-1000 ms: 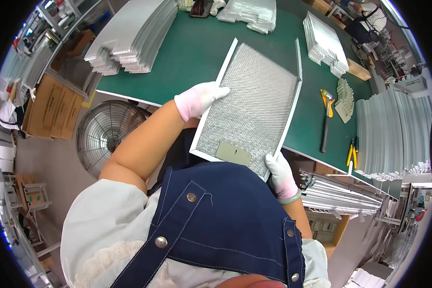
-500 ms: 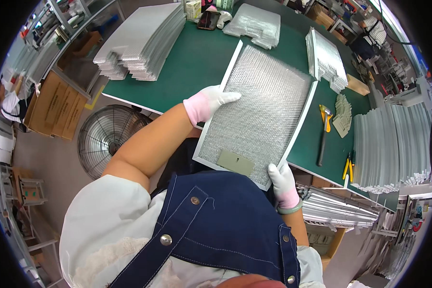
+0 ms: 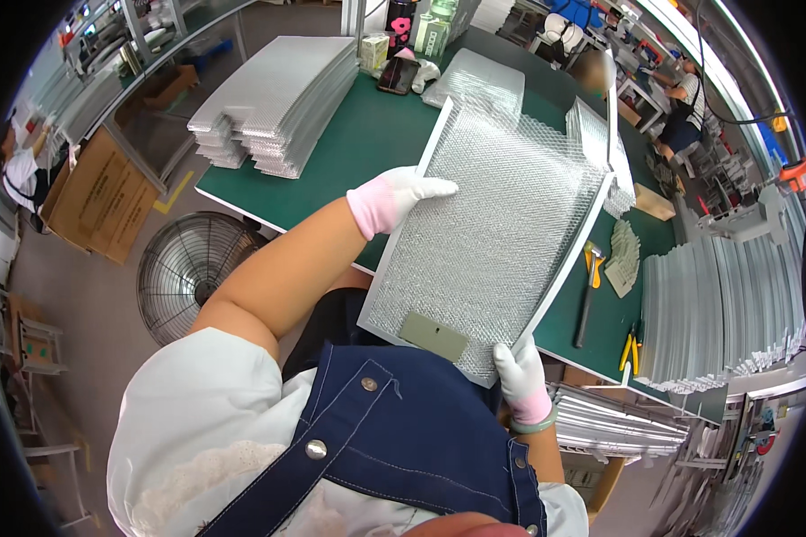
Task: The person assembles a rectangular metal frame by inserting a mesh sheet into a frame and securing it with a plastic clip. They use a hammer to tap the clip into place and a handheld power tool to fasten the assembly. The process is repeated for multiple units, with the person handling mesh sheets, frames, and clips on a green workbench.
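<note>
Tilted in front of me is a silvery metal mesh panel (image 3: 484,242) in a slim metal frame (image 3: 566,259). My left hand (image 3: 405,199), in a white glove with a pink cuff, is closed round the frame's left side, thumb lying on the mesh. At the lower right corner, my gloved right hand (image 3: 521,380) grips the frame with its thumb on top. A small grey-green plate (image 3: 433,336) lies at the near edge of the mesh. The frame's far side stands open, with one strip (image 3: 612,121) swung outward from the right corner. Mesh shows past the far end.
The green table (image 3: 331,170) bears a stack of mesh sheets (image 3: 278,98), a hammer (image 3: 586,300), yellow-handled pliers (image 3: 631,349), small plates (image 3: 621,255) and a wooden block (image 3: 654,203). Frames (image 3: 716,313) are stacked on the right. A floor fan (image 3: 188,277) stands left. Other people work farther off.
My view has shifted, so the table's things sit differently in the picture. Both hands keep their hold on the framed panel. The outward strip now points more upright in the picture.
</note>
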Motion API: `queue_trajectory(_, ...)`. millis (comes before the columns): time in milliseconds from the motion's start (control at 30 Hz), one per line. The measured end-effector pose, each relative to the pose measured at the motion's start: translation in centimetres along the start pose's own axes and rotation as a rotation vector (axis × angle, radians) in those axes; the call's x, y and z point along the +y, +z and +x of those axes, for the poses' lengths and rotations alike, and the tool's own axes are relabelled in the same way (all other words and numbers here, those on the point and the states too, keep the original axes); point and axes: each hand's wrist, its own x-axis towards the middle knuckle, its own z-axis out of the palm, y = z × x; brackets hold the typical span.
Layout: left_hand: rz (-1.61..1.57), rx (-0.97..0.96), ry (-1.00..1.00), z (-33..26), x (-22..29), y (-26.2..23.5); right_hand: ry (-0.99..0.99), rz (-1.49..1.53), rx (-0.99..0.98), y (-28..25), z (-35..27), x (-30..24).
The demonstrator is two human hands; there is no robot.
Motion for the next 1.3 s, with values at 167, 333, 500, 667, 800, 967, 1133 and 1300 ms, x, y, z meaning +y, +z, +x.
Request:
queue_trajectory(167, 0.058, -0.007, 0.047, 0.0, 1.7, 0.7, 0.031, -0.015, -0.021, 0.1, 0.4, -1.6)
queue_trajectory(333, -0.036, -0.025, 0.126, 0.0, 1.6, 1.2, -0.049, 0.012, 0.022, -0.2, 0.4, -1.4)
queue_trajectory(500, -0.148, -0.01, 0.14, 0.4, 2.0, 0.0, -0.003, -0.032, -0.061, -2.5, 1.0, -2.7)
queue_trajectory(667, -0.206, 0.014, 0.183, 1.4, 2.6, -0.7, 0.001, -0.156, -0.116, -4.5, 1.3, -4.6)
queue_trajectory(800, -0.278, 0.058, 0.268, 0.5, 2.9, 0.7, 0.017, -0.055, -0.096, -4.0, 0.9, -5.0)
queue_trajectory(967, -0.308, 0.095, 0.441, 0.3, 1.1, 0.5, -0.018, -0.133, -0.063, -3.8, 0.1, -5.6)
queue_trajectory(1133, -0.355, 0.198, 0.513, 0.4, -1.0, 2.1, 0.057, -0.213, -0.031, -7.2, 0.1, -5.9)
queue_trajectory(1300, -0.226, 0.265, 0.416, -4.8, -4.8, 5.8, 0.301, -0.002, -0.259, -13.1, 2.2, -12.6)
